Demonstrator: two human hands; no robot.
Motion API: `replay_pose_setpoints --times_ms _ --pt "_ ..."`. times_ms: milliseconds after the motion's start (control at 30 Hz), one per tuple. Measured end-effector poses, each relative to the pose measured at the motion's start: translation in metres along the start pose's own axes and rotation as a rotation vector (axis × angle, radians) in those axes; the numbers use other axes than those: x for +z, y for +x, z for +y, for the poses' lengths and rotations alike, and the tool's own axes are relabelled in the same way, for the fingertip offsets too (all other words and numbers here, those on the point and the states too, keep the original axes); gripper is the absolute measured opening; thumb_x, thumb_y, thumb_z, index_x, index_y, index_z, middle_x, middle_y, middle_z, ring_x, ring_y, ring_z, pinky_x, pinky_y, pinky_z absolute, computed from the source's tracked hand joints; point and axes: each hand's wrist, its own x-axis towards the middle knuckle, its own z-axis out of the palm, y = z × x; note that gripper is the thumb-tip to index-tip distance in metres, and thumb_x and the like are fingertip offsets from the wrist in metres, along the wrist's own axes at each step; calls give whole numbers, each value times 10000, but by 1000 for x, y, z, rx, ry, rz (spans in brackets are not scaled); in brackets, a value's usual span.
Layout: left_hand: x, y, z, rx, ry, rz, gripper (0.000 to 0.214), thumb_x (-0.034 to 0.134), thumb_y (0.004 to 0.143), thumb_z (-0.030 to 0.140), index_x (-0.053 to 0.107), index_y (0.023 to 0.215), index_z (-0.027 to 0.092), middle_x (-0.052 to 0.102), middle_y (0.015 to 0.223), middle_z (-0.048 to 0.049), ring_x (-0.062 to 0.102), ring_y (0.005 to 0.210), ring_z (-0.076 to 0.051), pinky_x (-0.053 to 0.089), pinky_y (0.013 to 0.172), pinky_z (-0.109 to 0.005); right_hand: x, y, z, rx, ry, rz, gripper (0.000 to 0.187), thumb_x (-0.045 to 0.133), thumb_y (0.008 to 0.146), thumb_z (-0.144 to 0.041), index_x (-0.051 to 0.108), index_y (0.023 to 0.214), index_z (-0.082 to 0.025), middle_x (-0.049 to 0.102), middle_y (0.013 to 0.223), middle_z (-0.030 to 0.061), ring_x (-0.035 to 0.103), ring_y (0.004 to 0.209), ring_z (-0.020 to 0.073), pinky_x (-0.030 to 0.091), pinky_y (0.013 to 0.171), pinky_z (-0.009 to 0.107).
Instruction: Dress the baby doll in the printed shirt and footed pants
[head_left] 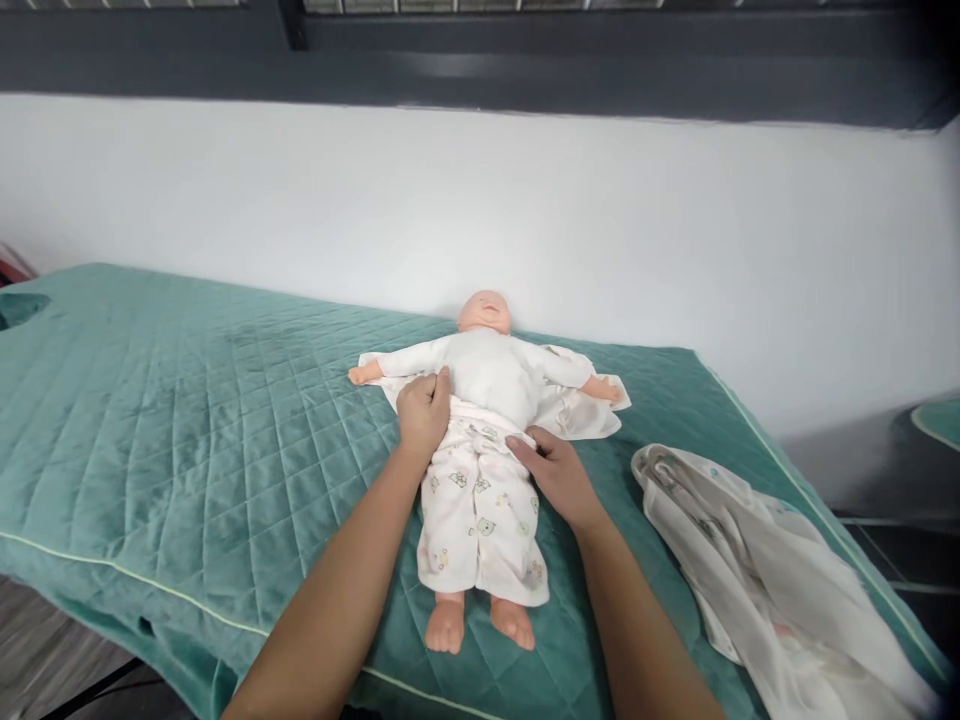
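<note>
A baby doll point(491, 370) lies on its back, arms spread wide and feet toward me. White printed pants point(480, 510) cover its legs down to the ankles, with the waistband around its belly. At the waist's left side, my left hand point(424, 408) is closed on the waistband. My right hand point(553, 465) pinches the pants at the right hip, thumb on top. Beneath the doll's arms and back is a spread white garment point(577, 410), partly hidden by the body.
A green quilted cover point(187, 420) lies over the bed. To the right, a crumpled white cloth point(750, 560) reaches the near edge. Behind the doll's head stands a white wall point(375, 200). A dark floor point(45, 640) shows at lower left.
</note>
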Motion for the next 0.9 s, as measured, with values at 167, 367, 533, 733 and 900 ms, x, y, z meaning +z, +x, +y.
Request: replay_pose_setpoints --times_ms 167,367,533,733,900 --pt "-24 -32 13 -97 -46 -76 544 457 980 480 297 541 200 326 502 42 337 530 -101 263 557 -284 3 -2 0 11 -37 94 542 629 831 -664 432 624 -204 356 621 -37 357 636 132 298 584 274" --pt "-44 -59 23 -132 -40 -119 523 471 981 467 317 559 197 327 526 45 357 552 -105 290 576 -280 5 -3 -1 6 -79 175 524 619 839 -654 456 622 -206 415 617 -36 409 654 142 331 619 279" --pt "-50 -64 19 -91 -41 -152 252 524 967 400 601 825 207 588 825 -2 540 809 -146 430 773 -286 3 -1 0 -92 -64 149 478 565 898 -621 480 665 -212 476 712 -18 461 718 161 386 707 295" --pt "-68 -81 17 -91 -114 -303 334 564 955 401 586 1262 272 603 1306 -77 567 1234 -208 451 1076 -376 -1 -2 4 -163 -32 48 437 565 901 -617 486 736 -220 488 804 -8 481 778 175 433 757 308" --pt "-73 -92 15 -116 -134 -376 553 661 901 420 491 1416 313 462 1547 -85 401 1472 -261 320 1239 -469 -5 -6 2 -155 5 -63 450 720 780 -606 573 965 -224 559 989 15 535 929 206 472 823 327"
